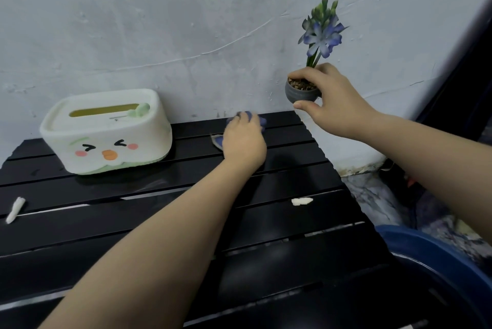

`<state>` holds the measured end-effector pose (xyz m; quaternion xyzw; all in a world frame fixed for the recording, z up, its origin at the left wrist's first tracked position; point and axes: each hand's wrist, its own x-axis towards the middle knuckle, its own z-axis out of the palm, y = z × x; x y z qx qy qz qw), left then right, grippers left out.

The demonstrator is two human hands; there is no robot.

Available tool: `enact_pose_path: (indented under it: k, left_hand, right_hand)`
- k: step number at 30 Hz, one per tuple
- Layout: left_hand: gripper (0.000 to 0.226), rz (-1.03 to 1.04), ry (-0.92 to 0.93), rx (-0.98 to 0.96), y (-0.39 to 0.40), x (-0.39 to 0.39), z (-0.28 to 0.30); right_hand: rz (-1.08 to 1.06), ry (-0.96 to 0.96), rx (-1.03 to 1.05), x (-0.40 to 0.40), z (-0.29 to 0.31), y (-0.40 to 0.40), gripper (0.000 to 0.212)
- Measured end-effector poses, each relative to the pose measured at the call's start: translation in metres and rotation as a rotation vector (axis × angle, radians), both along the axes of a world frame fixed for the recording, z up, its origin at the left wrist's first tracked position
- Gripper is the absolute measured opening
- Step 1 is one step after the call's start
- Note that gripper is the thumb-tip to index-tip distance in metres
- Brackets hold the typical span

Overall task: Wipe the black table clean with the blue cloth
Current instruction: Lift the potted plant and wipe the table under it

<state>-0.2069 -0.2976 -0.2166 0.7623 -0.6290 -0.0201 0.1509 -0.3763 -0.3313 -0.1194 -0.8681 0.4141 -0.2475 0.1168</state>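
Black slatted counter (279, 222) set against a pale plastered wall (159, 22). White and green plastic tissue box with a cartoon duck face (106, 133) at the counter's back left. Left hand (243, 139) lies palm down on the crumpled blue cloth (251, 117) near the back edge, fingers curled over it. Right hand (328, 100) grips a small grey pot with a blue artificial flower (302, 92), held above the back right corner. White scraps: one on the left edge (15, 209), one on the right (301, 201).
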Motion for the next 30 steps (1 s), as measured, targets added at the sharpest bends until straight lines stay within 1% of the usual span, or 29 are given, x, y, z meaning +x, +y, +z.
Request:
enact_pose_path:
  k: [3,6,9,11,13,16,20,22,24,26,30]
  left_hand:
    - [0.029,-0.195,0.107,-0.026,-0.009,-0.014,0.006]
    - [0.025,-0.318,0.094,-0.039,-0.022,-0.023,0.006]
    - [0.027,-0.411,0.145,-0.067,-0.033,-0.029,0.003]
    - [0.026,-0.417,0.229,-0.084,-0.039,-0.031,0.002]
    - [0.025,-0.381,0.334,-0.078,-0.041,-0.031,0.003]
    - [0.026,-0.349,0.481,-0.013,-0.034,-0.028,0.009]
    - [0.020,-0.395,0.703,0.029,-0.006,-0.017,0.019]
    - [0.022,-0.448,0.776,0.042,0.017,-0.010,0.021]
    - [0.023,-0.483,0.783,0.059,0.043,-0.003,0.019]
    - [0.025,-0.497,0.770,0.035,0.071,0.004,0.016]
    - [0.027,-0.498,0.811,0.037,0.128,0.019,0.015]
  right_hand:
    - [-0.016,-0.021,0.003,0.002,0.001,-0.002,0.045]
    - [-0.006,-0.026,-0.003,0.006,0.001,0.000,0.045]
    - [-0.001,-0.029,-0.008,0.009,0.001,0.001,0.045]
    - [-0.002,-0.040,0.001,0.011,0.000,0.002,0.046]
    - [-0.002,-0.060,0.022,0.014,-0.002,0.005,0.046]
    - [-0.004,-0.091,0.041,0.020,-0.007,0.010,0.046]
    - [-0.018,-0.131,0.047,0.030,-0.009,0.017,0.046]
    - [-0.019,-0.127,0.058,0.035,-0.011,0.021,0.045]
    - [-0.018,-0.113,0.082,0.041,-0.014,0.024,0.044]
    - [-0.009,-0.084,0.113,0.047,-0.020,0.028,0.044]
    - [0.034,-0.009,0.202,0.063,-0.035,0.034,0.044]
